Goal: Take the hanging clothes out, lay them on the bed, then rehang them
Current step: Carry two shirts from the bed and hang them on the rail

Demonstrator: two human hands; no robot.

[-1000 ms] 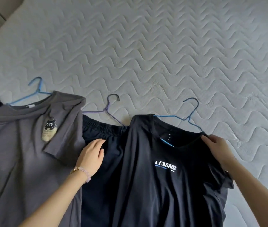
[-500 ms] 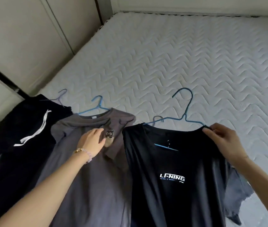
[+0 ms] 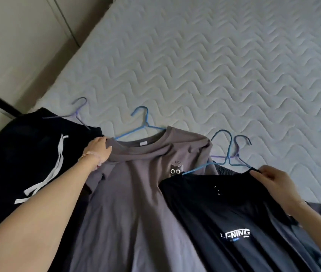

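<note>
grey cat t-shirt (image 3: 140,193) laid flat on quilted bed (image 3: 214,65), blue hanger (image 3: 145,122) in collar. its shoulder is gripped by left hand (image 3: 99,149). black li-ning t-shirt (image 3: 224,213), overlapping its other side, is pinched at the shoulder by right hand (image 3: 271,178).

Left hand (image 3: 99,149) lies on the grey shirt's (image 3: 136,193) shoulder, perhaps gripping; right hand (image 3: 271,180), right of it, pinches the black shirt (image 3: 224,213).

The bed (image 3: 214,75) before me is matt quilted cloth, ridged in waves. The grey T-shirt (image 3: 136,193) looks soft and matt, the black T-shirt (image 3: 224,203) smoother; the blue hanger (image 3: 146,120) looks like thin, smooth coated wire.
</note>
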